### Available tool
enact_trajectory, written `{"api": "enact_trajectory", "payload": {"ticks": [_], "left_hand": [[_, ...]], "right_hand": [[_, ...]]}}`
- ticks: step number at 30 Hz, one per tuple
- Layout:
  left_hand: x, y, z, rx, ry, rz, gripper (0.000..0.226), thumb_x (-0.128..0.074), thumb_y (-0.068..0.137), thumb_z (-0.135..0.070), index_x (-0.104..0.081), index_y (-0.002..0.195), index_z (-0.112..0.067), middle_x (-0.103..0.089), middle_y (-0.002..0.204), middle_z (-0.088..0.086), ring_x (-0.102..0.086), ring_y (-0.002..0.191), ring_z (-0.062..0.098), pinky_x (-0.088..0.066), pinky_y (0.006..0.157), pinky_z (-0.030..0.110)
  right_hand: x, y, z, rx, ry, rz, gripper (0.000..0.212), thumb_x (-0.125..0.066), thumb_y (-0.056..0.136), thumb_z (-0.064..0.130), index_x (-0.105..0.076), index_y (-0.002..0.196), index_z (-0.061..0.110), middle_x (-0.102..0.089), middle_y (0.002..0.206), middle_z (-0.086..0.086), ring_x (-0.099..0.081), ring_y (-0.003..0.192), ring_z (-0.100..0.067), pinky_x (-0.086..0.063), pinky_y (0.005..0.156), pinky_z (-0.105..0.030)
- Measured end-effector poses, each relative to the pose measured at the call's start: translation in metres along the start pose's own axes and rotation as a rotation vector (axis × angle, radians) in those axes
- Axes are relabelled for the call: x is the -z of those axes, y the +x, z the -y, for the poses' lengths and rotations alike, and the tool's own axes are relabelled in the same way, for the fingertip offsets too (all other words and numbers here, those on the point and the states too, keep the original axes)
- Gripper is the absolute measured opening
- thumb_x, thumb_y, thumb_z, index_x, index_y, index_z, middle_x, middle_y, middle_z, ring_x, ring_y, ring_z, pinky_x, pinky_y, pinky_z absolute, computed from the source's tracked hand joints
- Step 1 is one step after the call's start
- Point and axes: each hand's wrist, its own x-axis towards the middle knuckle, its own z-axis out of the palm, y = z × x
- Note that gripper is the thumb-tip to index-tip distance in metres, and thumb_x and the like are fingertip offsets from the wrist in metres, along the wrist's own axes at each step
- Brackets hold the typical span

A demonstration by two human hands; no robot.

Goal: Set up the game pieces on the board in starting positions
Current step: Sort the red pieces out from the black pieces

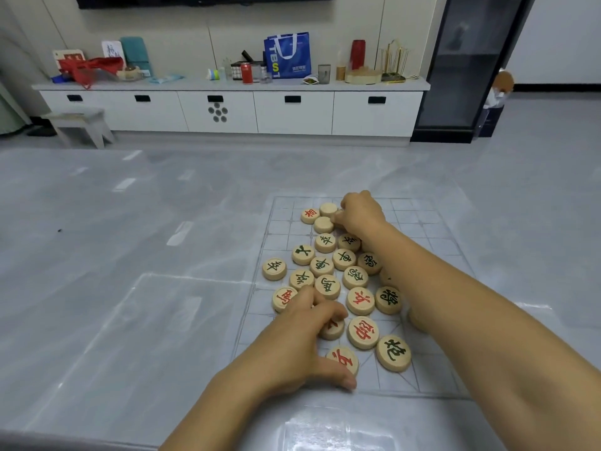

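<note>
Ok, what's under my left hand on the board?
The left hand covers part of a red-marked piece; only its edge shows, so its character can't be read. Whether more pieces lie beneath the palm is hidden.

Pale tan wooden game pieces (361,301), some marked with red characters, others with dark green-black ones; two show plain blank faces. The board (419,222) is a clear sheet with thin grey grid lines. Glossy grey marbled desk (130,255). Behind, a white cabinet (292,115) with black handles and a blue bag (287,56).
</note>
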Motion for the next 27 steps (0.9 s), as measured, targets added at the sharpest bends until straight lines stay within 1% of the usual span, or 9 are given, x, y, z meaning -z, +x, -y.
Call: {"api": "enact_trajectory", "payload": {"ticks": [1, 3, 6, 11, 15, 17, 22, 25, 27], "left_hand": [[0.0, 0.001, 0.0, 0.005, 0.017, -0.03, 0.075, -0.079, 0.059, -0.05, -0.044, 0.124, -0.037, -0.032, 0.11, -0.021, -0.04, 0.105, 0.001, -0.043, 0.093, 0.022], [0.0, 0.002, 0.001, 0.019, 0.044, -0.097, 0.071, -0.076, 0.063, -0.051, -0.045, 0.124, -0.035, -0.033, 0.11, -0.019, -0.041, 0.102, 0.001, -0.044, 0.09, 0.022], [0.001, 0.003, 0.003, 0.033, 0.092, -0.193, 0.063, -0.072, 0.066, -0.053, -0.048, 0.121, -0.032, -0.035, 0.109, -0.016, -0.043, 0.099, 0.004, -0.044, 0.084, 0.021], [-0.006, 0.004, -0.001, -0.058, 0.22, -0.288, 0.062, -0.066, 0.073, -0.054, -0.049, 0.126, -0.028, -0.039, 0.123, -0.01, -0.033, 0.117, 0.008, -0.026, 0.092, 0.016], [-0.014, 0.006, -0.006, -0.127, 0.24, -0.288, 0.06, -0.058, 0.075, -0.059, -0.05, 0.127, -0.029, -0.036, 0.141, -0.01, -0.023, 0.131, 0.008, -0.013, 0.1, 0.019], [-0.016, 0.009, -0.006, -0.117, 0.274, -0.265, 0.067, -0.045, 0.072, -0.07, -0.047, 0.128, -0.033, -0.033, 0.142, -0.012, -0.021, 0.134, 0.008, -0.01, 0.103, 0.019], [-0.022, 0.015, -0.009, -0.16, 0.272, -0.235, 0.079, -0.032, 0.062, -0.078, -0.047, 0.125, -0.033, -0.032, 0.142, -0.013, -0.016, 0.134, 0.005, -0.006, 0.108, 0.022], [-0.026, 0.015, -0.013, -0.172, 0.25, -0.223, 0.082, -0.034, 0.061, -0.08, -0.046, 0.127, -0.032, -0.028, 0.145, -0.012, -0.007, 0.133, 0.001, -0.001, 0.112, 0.027], [-0.029, 0.014, -0.016, -0.159, 0.264, -0.188, 0.09, -0.033, 0.059, -0.086, -0.039, 0.133, -0.034, -0.021, 0.149, -0.012, 0.001, 0.137, 0.001, 0.007, 0.114, 0.031]], "right_hand": [[0.004, -0.005, -0.002, 0.026, 0.028, -0.032, 0.011, -0.058, 0.085, 0.019, -0.058, 0.081, 0.009, -0.048, 0.112, -0.013, -0.053, 0.085, -0.03, -0.042, 0.061, -0.029], [0.018, -0.024, -0.008, 0.103, 0.164, -0.084, 0.015, -0.061, 0.084, 0.02, -0.06, 0.096, 0.011, -0.054, 0.11, -0.009, -0.056, 0.088, -0.024, -0.043, 0.067, -0.029], [0.048, -0.078, -0.026, 0.226, 0.392, -0.034, 0.017, -0.068, 0.081, 0.027, -0.054, 0.087, 0.021, -0.057, 0.086, 0.005, -0.051, 0.075, -0.012, -0.041, 0.062, -0.022], [0.056, -0.168, -0.074, 0.449, 0.144, 0.081, 0.02, -0.066, 0.075, 0.037, -0.047, 0.076, 0.033, -0.049, 0.081, 0.016, -0.049, 0.075, -0.004, -0.039, 0.059, -0.017], [0.041, -0.186, -0.1, 0.661, -0.221, -0.096, 0.035, -0.07, 0.065, 0.005, -0.048, 0.083, 0.024, -0.051, 0.081, 0.005, -0.046, 0.06, -0.015, -0.039, 0.047, -0.026], [0.04, -0.187, -0.102, 0.702, -0.283, -0.135, 0.036, -0.072, 0.057, 0.0, -0.051, 0.08, 0.018, -0.054, 0.074, 0.0, -0.048, 0.057, -0.022, -0.038, 0.046, -0.027], [0.028, -0.189, -0.104, 0.688, -0.25, -0.177, 0.036, -0.075, 0.056, 0.002, -0.052, 0.079, 0.018, -0.056, 0.075, 0.0, -0.051, 0.063, -0.02, -0.045, 0.049, -0.026], [0.022, -0.188, -0.103, 0.7, -0.163, -0.148, 0.018, -0.058, 0.071, 0.014, -0.057, 0.088, 0.021, -0.06, 0.083, 0.004, -0.049, 0.077, -0.013, -0.047, 0.062, -0.027], [0.021, -0.188, -0.102, 0.688, -0.121, -0.114, 0.023, -0.048, 0.076, 0.023, -0.059, 0.096, 0.023, -0.062, 0.09, 0.006, -0.049, 0.084, -0.009, -0.044, 0.07, -0.019]]}}
